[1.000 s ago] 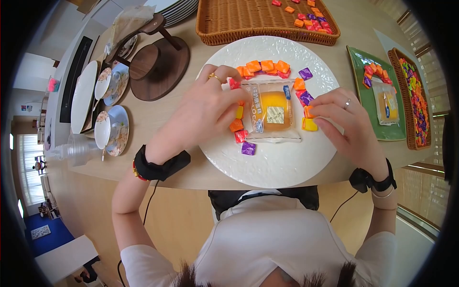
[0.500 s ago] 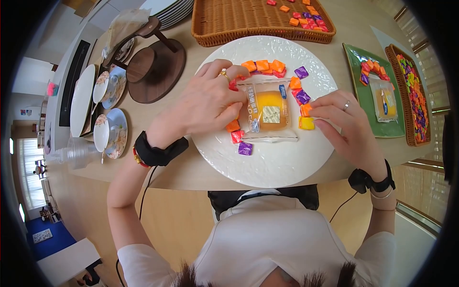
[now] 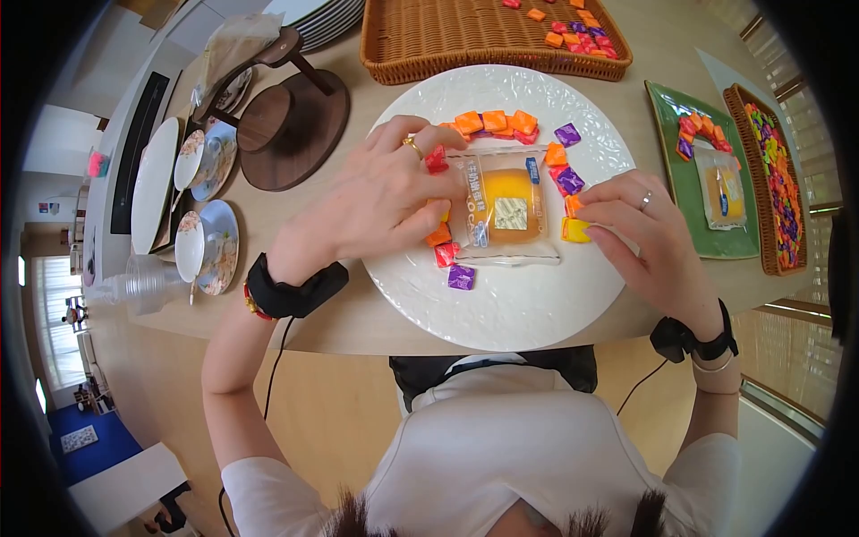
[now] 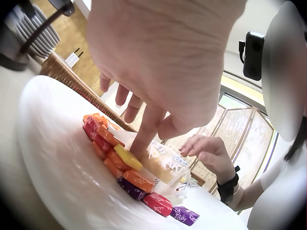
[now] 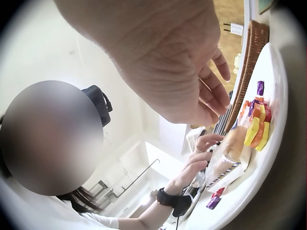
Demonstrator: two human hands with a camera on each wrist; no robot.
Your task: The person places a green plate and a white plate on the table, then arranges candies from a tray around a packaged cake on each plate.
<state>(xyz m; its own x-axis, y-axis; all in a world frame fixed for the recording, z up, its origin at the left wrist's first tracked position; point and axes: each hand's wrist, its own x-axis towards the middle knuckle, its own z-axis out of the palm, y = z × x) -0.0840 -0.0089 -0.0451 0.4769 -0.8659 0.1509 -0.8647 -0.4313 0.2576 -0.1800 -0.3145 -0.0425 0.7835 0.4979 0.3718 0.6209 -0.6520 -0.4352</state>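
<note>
A packaged cake [image 3: 512, 201] in a clear printed wrapper lies in the middle of a white plate [image 3: 510, 309]. Wrapped candies, stacked in places, line its far side and both flanks. My left hand [image 3: 380, 192] hovers over the left row; its extended index finger [image 4: 146, 132] reaches down between a yellow candy [image 4: 128, 157] and the wrapper. The other left fingers hang free. Beside the right row, my right hand [image 3: 646, 219] has loosely bent fingers with nothing in them, its fingertips near a yellow candy [image 3: 574, 230]. A purple candy [image 3: 567, 135] sits apart at the upper right.
A wicker tray [image 3: 447, 49] with more candies stands behind the plate. To the right are a green plate [image 3: 729, 243] holding a similar arrangement and a candy-filled basket [image 3: 771, 192]. Leftward stand a dark wooden stand [image 3: 295, 134], cups on saucers [image 3: 215, 246] and plastic cups [image 3: 150, 285].
My left hand has shifted slightly left and down along the left candy row, its fingers staying beside the wrapper. The right hand stays by the right row. The candies look the same.
</note>
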